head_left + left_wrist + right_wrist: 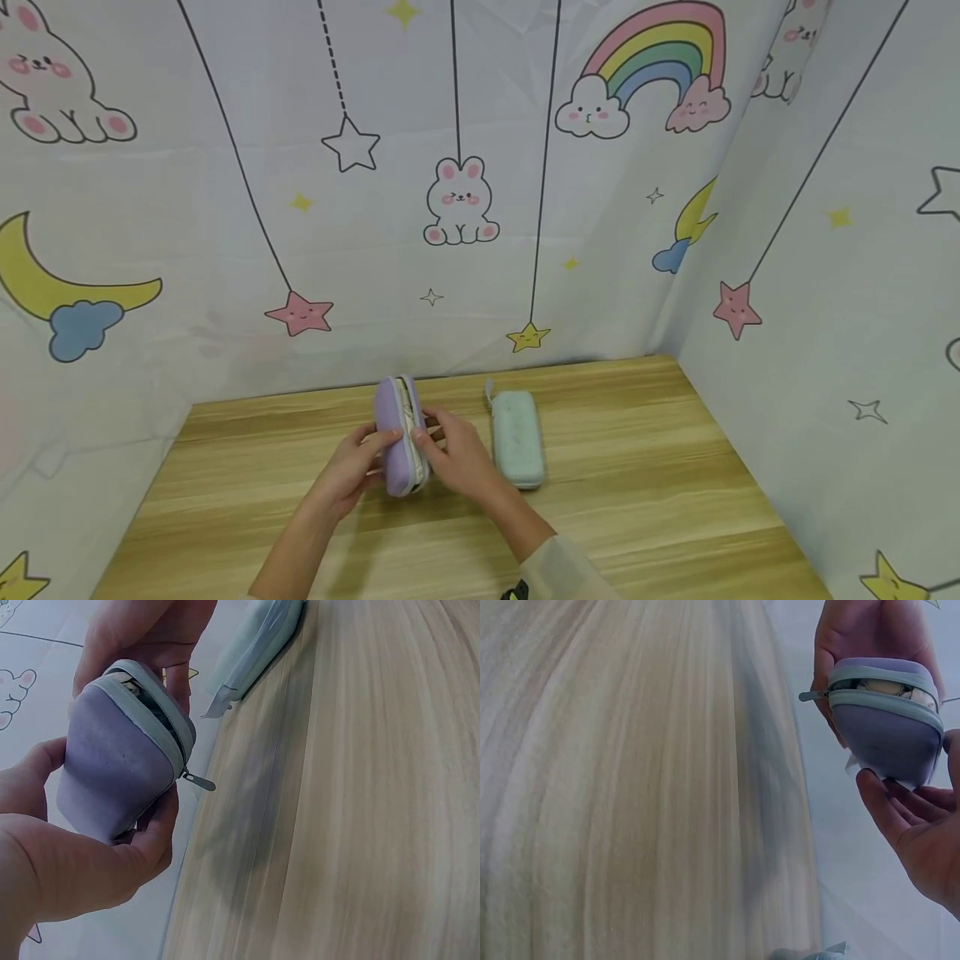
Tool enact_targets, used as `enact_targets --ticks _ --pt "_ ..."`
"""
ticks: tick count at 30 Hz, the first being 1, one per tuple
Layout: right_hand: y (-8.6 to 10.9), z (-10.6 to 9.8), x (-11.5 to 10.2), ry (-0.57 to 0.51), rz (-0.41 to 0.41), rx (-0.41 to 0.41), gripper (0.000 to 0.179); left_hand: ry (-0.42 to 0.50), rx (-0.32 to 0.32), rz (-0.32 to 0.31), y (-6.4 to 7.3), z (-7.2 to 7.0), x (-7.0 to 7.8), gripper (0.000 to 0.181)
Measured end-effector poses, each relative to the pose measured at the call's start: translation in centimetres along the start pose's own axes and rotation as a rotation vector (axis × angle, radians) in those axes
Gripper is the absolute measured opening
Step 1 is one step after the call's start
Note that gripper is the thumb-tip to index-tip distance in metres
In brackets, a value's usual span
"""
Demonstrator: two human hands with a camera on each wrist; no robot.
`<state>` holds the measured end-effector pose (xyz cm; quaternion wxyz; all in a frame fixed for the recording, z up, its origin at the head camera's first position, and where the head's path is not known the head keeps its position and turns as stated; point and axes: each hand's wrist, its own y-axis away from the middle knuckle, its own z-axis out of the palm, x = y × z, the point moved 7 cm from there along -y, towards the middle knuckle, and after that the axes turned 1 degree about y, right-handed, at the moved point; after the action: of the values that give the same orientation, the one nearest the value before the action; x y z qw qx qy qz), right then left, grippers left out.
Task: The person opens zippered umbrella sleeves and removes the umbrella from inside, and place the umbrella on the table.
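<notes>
A purple zip case point(389, 410) with a pale zip band is held above the table between both hands, partly unzipped. My left hand point(351, 463) grips its left half, thumb on the near side. My right hand point(459, 454) grips the right half, thumb close to the opening. In the left wrist view a zip pull point(199, 781) hangs from one corner of the case. Whitish contents point(885, 686) show through the gap in the right wrist view; their kind cannot be made out. Right of the hands, a mint green zip case point(517, 437) lies closed on the table.
The wood-grain table point(637, 500) meets a white printed cloth wall point(375, 250) behind and another point(810, 375) at the right. A loop strap point(490, 390) sticks up from the mint case's far corner. A small dark object point(516, 591) shows at the bottom edge, by the right sleeve.
</notes>
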<state>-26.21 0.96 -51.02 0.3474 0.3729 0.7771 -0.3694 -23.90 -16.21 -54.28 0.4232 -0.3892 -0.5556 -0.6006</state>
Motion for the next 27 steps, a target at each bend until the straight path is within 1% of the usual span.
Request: enact_targets --ticks 3,7,13,18,21,27 --pt "0.1 0.1 0.1 0.001 0.016 0.013 0.049 -0.042 0.000 0.006 0.1 -0.1 0.2 0.078" --pt "0.3 0.4 0.3 -0.027 0.035 0.040 0.048 -0.086 0.005 0.010 0.2 -0.1 0.3 0.080" --pt "0.5 0.9 0.8 -0.062 0.074 0.064 0.043 -0.136 0.040 0.029 0.5 -0.1 0.6 0.084" --pt "0.5 1.3 1.0 -0.083 0.098 0.062 0.044 -0.194 0.063 0.059 0.7 -0.1 1.1 0.081" --pt "0.5 1.4 0.9 -0.098 0.102 0.062 0.045 -0.217 0.064 0.065 0.7 -0.1 1.2 0.081" --pt "0.4 1.7 0.8 -0.120 0.117 0.093 0.044 -0.268 0.077 0.069 0.5 -0.4 1.3 0.084"
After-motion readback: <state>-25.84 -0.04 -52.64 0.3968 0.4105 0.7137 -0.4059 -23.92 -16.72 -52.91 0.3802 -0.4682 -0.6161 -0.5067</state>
